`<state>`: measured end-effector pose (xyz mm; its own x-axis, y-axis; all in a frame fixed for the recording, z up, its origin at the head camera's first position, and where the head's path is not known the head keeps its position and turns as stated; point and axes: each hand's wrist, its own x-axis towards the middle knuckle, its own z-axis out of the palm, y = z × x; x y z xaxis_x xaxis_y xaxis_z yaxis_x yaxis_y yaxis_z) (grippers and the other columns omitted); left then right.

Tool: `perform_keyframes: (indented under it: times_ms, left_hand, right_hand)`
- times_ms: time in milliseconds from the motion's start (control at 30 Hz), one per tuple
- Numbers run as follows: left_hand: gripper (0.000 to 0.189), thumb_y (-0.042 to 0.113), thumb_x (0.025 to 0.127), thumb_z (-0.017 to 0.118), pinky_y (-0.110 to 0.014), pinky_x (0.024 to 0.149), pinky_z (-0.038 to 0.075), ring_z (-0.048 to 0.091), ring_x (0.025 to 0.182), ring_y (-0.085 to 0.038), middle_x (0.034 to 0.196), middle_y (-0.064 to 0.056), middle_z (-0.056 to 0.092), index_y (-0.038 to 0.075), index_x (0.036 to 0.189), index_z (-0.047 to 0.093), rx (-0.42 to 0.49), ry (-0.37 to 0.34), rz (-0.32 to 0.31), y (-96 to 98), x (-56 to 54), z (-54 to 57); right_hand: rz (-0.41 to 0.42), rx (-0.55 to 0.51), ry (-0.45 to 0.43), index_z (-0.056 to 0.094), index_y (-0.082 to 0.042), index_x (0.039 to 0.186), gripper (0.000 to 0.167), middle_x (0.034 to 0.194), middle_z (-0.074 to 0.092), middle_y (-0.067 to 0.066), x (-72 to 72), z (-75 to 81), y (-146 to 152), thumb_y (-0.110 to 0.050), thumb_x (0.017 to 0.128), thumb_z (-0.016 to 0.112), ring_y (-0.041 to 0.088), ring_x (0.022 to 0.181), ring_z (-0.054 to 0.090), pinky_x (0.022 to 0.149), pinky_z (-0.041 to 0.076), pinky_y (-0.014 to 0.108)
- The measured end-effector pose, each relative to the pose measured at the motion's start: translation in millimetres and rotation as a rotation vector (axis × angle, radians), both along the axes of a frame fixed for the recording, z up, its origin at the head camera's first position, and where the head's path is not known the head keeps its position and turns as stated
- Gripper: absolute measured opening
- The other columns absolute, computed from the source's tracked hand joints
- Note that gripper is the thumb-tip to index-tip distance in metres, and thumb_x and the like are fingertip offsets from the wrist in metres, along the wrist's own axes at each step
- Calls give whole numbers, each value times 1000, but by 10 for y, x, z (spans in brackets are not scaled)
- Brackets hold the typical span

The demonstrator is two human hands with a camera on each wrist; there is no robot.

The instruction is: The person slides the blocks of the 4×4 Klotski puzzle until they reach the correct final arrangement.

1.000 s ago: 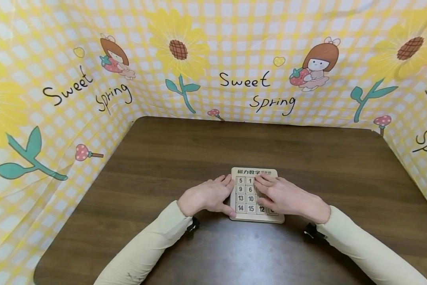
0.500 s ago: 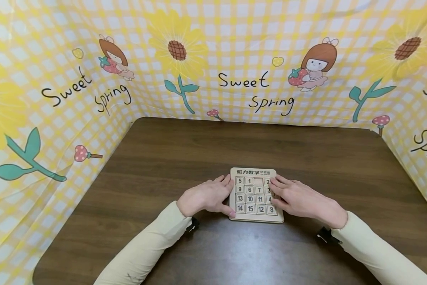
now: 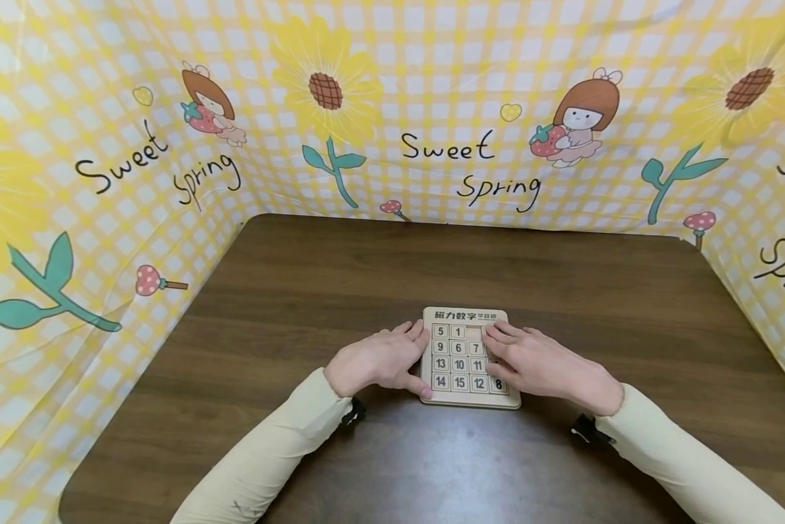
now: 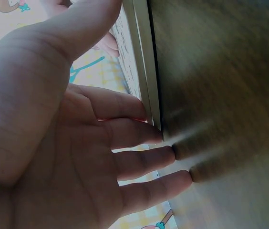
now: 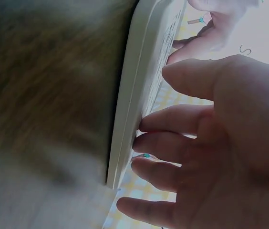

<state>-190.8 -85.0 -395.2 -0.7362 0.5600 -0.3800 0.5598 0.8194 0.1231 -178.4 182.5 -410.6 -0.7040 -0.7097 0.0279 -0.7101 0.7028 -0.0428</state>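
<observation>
A wooden number sliding puzzle lies flat on the table in the head view, lettering along its far edge. A bare slot shows in its top row, right of tile 1. My left hand rests along the left edge, fingers extended and thumb at the near left corner; in the left wrist view its index finger lies by the frame's side. My right hand reaches over the right column with fingers extended, covering its upper tiles; tile 8 shows below. In the right wrist view its fingertips are right at the board.
The puzzle sits on a dark brown wooden table with rounded corners. A yellow checked cloth with sunflowers and lettering stands around the back and sides. Black wrist bands show below both cuffs.
My right hand drew back rightward from the tiles, exposing the bare slot and tile 2, then came left again over the right column. My left hand has stayed at the left edge.
</observation>
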Motion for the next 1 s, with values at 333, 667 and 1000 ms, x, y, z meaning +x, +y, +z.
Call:
perform_keyframes:
  times_ms: [333,667,1000]
  left_hand:
    - [102,62,83,66,-48,119,31,22,151,-33,163,-16,20,4,155,24,0,3,7,-13,-11,12]
    - [102,62,83,67,-48,118,31,22,151,-33,163,-16,20,4,155,24,9,-5,11,-10,-14,18]
    - [102,62,83,67,-48,119,30,21,151,-32,164,-14,18,5,156,23,-2,-12,10,-3,2,3]
  right_hand:
    - [-3,4,-43,48,0,144,58,148,48,20,-36,5,-131,-35,98,57,35,141,42,102,45,57]
    - [7,13,-47,47,0,144,59,149,46,20,-60,-7,-190,-36,98,56,37,141,41,104,44,58]
    - [-2,12,-64,48,-2,144,57,150,46,18,58,61,-69,-36,99,56,38,142,40,104,42,60]
